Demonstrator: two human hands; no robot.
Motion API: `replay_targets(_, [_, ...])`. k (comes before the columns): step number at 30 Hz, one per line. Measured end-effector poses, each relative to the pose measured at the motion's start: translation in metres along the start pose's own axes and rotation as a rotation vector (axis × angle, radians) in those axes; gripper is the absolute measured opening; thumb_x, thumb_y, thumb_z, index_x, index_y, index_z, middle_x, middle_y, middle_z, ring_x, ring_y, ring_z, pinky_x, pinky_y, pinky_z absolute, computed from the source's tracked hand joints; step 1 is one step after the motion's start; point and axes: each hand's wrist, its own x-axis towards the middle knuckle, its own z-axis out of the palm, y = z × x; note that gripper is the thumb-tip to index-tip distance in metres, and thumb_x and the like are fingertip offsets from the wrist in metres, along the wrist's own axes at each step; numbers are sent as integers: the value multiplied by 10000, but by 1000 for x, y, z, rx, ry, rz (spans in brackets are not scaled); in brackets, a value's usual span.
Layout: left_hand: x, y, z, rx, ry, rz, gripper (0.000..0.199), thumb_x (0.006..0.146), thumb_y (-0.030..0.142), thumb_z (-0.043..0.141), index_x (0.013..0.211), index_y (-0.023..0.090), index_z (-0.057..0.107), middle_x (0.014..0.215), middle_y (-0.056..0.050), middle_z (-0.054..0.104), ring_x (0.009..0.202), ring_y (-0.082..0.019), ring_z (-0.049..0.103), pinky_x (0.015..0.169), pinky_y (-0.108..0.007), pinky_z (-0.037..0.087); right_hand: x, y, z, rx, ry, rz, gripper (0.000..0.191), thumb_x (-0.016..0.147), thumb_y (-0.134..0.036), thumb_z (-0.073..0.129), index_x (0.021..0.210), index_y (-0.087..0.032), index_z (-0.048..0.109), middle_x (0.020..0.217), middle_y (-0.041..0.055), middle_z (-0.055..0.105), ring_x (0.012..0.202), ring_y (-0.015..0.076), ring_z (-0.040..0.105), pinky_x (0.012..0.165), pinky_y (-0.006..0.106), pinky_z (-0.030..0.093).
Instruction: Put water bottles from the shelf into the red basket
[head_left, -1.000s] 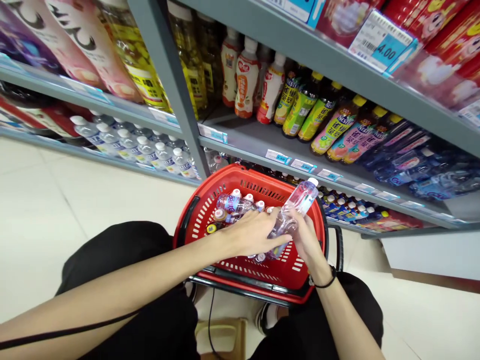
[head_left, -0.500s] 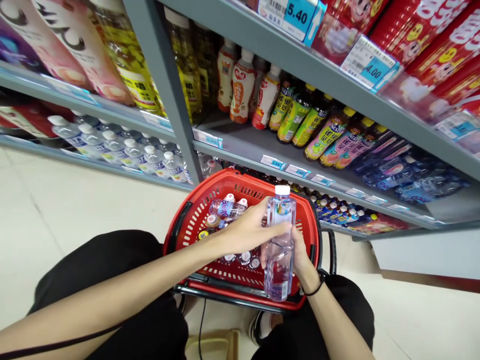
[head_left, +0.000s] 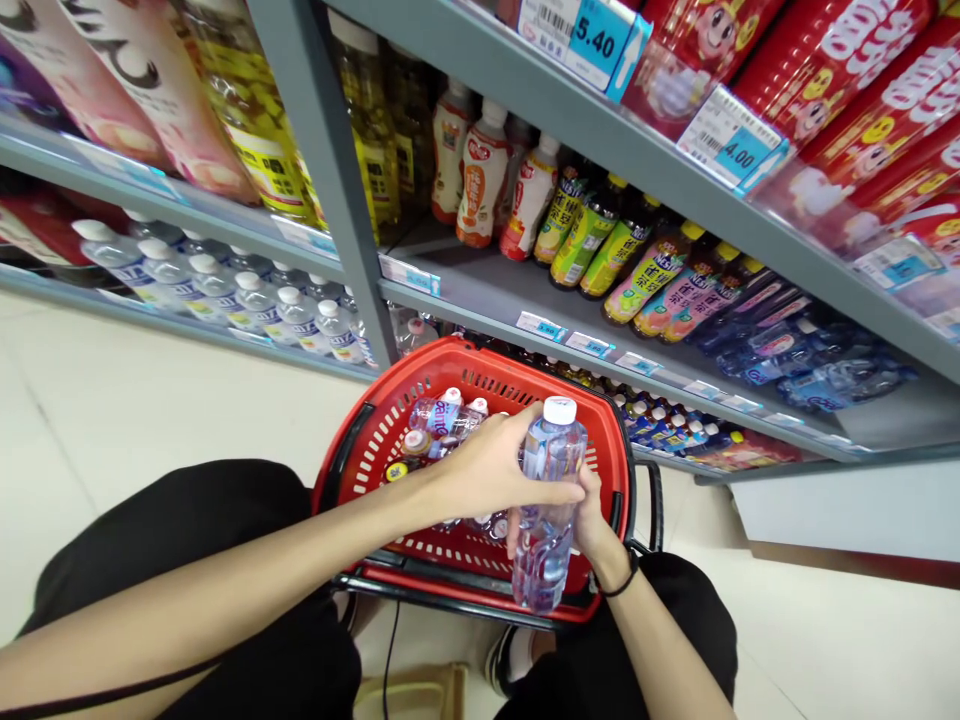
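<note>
A clear plastic bottle (head_left: 551, 520) with a white cap stands nearly upright over the right part of a red shopping basket (head_left: 375, 410), its cap tilted towards the camera. My left hand (head_left: 491, 465) is wrapped round its upper half, with the thumb across the front. On the bottle's right side, my right hand (head_left: 590, 505) grips it too; some of its fingers are hidden behind the bottle. Several small bottles (head_left: 450, 410) with white, brown or yellow caps lie in the basket, partly covered by my left hand and forearm.
Grey shelves (head_left: 480, 280) with drink bottles and price tags run behind the basket. Clear water bottles (head_left: 255, 295) fill the lower left shelf, and red packages (head_left: 832, 90) the upper right. My black-clad knees flank the basket; part of a yellowish stool (head_left: 420, 690) shows below.
The bottle has tilted, so its cap top now faces the camera more and its label has turned. Both hands still hold it. The whole view has shifted slightly.
</note>
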Motion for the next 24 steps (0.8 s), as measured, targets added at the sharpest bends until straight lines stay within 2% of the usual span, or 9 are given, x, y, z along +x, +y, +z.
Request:
replay_targets(6, [1, -1, 2, 93, 41, 0, 731, 712, 605, 793, 1272, 183, 586, 851, -11, 756, 723, -207, 699, 653, -314, 499, 1, 3, -1, -9, 14, 24, 795, 664, -908, 607, 970, -195, 780, 705, 101, 749, 753, 324, 750, 605, 412, 621])
replay_targets(12, [3, -6, 0, 253, 74, 60, 643, 719, 641, 761, 1140, 172, 633, 802, -16, 721, 661, -187, 650, 606, -305, 463, 1, 10, -10, -36, -38, 67, 773, 706, -891, 594, 973, -189, 778, 693, 88, 745, 759, 316, 753, 631, 397, 619])
replay_targets(24, [4, -9, -1, 269, 74, 77, 610, 715, 613, 762, 1134, 186, 640, 786, -6, 719, 650, -190, 655, 608, -313, 462, 2, 16, -18, -7, -78, 122, 753, 716, -874, 618, 1004, -196, 773, 746, 87, 757, 811, 317, 753, 673, 395, 615])
